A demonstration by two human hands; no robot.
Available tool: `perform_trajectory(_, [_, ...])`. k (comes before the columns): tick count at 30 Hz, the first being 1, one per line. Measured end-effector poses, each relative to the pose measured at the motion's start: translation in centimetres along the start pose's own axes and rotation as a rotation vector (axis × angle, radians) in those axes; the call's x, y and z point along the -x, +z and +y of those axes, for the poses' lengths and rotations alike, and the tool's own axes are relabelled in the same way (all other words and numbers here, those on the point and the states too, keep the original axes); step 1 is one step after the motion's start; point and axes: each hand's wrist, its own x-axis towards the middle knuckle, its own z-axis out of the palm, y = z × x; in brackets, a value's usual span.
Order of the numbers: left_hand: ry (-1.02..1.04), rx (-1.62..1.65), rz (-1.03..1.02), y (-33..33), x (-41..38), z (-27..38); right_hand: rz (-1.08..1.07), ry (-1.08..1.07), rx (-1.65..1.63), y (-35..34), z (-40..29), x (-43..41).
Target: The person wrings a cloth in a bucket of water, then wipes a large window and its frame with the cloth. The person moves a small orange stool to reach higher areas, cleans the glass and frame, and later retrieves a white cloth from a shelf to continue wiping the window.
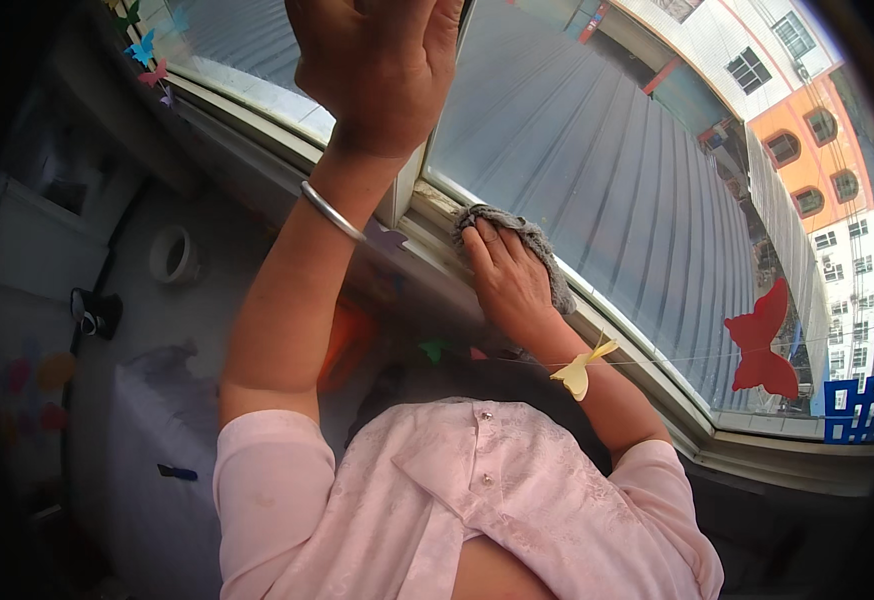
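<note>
My right hand [508,274] presses a crumpled grey cloth [557,289] onto the bottom track of a window frame [437,232], right by the glass. The fingers are bent over the cloth, and part of the track lies hidden under it. Raised at the top of the view is my left hand [381,64], in front of the upright window post [407,184]. Its fingers run out of the picture, so whether it grips the post cannot be seen. A silver bangle [332,214] circles the left wrist.
A yellow paper butterfly [579,371] hangs on a thread across my right forearm. Further right are a red paper butterfly [763,345] and a blue cut-out [861,409] by the glass. Below left, a white round container [174,255] and a dark-handled tool [177,472] show dimly.
</note>
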Motion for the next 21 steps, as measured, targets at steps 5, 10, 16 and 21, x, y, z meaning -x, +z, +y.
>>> perform_trajectory(5, [-0.062, 0.020, -0.038, -1.0, -0.8, 1.4, 0.094, 0.002, -0.097, 1.5, -1.0, -3.3])
perform_trajectory(10, [0.003, 0.008, 0.001, 0.0, 0.0, 0.1, 0.099, -0.038, 0.128, 4.5, -2.1, -5.5])
perform_trajectory(16, [0.004, -0.039, -0.081, -0.7, -0.4, 0.9, 0.055, -0.048, 0.103, 3.3, -1.4, -4.6])
perform_trajectory(21, [-0.127, -0.058, -0.193, -1.2, -0.7, 2.3, 0.073, 0.023, 0.101, 0.2, 0.4, 1.3])
